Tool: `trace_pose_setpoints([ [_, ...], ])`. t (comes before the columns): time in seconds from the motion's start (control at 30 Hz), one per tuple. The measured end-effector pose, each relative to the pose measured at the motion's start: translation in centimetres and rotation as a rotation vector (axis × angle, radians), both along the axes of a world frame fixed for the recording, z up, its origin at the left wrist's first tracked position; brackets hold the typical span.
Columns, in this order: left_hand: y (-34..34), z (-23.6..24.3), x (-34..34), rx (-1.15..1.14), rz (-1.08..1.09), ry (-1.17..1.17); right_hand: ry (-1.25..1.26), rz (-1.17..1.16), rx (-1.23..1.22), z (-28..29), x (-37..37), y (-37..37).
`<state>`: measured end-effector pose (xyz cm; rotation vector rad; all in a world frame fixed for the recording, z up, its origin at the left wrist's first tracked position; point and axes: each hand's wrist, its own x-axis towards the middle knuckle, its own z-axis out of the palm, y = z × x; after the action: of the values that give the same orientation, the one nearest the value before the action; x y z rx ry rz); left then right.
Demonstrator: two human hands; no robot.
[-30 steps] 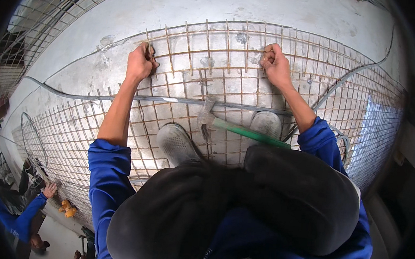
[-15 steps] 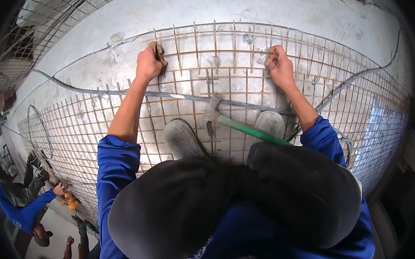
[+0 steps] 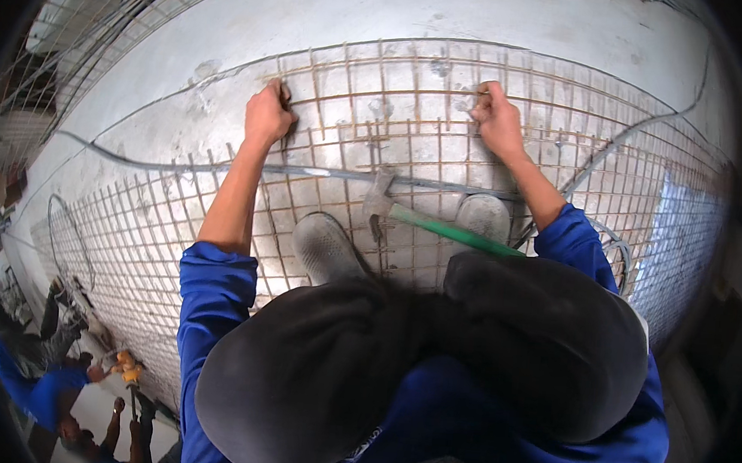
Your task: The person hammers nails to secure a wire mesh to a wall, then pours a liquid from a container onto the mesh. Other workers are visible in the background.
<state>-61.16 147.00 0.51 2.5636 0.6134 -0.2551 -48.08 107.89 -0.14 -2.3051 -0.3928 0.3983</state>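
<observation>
A narrow piece of rusty welded wire mesh [image 3: 385, 90] lies over a larger mesh sheet [image 3: 130, 232] on the pale concrete floor. My left hand [image 3: 267, 114] is closed on the left end of the narrow piece, fingertips curled around its wires. Farther right, my right hand [image 3: 499, 122] pinches the same mesh. A hammer with a green handle [image 3: 444, 228] rests between my feet, its grey metal head toward the mesh. Its handle end is hidden by my right knee.
My grey shoes [image 3: 327, 246] stand on the mesh. A dark hose [image 3: 195, 166] crosses it in front of them, and a cable [image 3: 622, 142] curves away at the right. At the lower left, a co-worker in blue [image 3: 34, 380] reaches toward a yellow tool [image 3: 128, 365], with another person close by.
My hands keep nearly the same places, and the mesh between them looks slightly shifted and blurred. At lower left, the co-worker and the yellow tool have moved a little.
</observation>
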Motion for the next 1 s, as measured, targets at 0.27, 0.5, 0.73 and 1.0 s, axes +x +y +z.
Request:
trace_pose_setpoints([
  [0.27, 0.0, -0.5, -0.1, -0.037, 0.036, -0.017, -0.036, 0.061, 0.022, -0.4, 0.9, -0.4],
  [0.5, 0.1, -0.1, -0.1, -0.035, 0.024, -0.006, -0.123, 0.089, -0.14, -0.5, 0.4, 0.0],
  [0.73, 0.3, 0.1, 0.2, 0.024, 0.016, 0.123, -0.294, 0.249, -0.276, 4.5, -2.8, 0.6],
  [1.0, -0.7, 0.0, -0.1, 0.303, -0.087, 0.06, 0.033, 0.829, -0.343, 6.2, -15.0, -2.1],
])
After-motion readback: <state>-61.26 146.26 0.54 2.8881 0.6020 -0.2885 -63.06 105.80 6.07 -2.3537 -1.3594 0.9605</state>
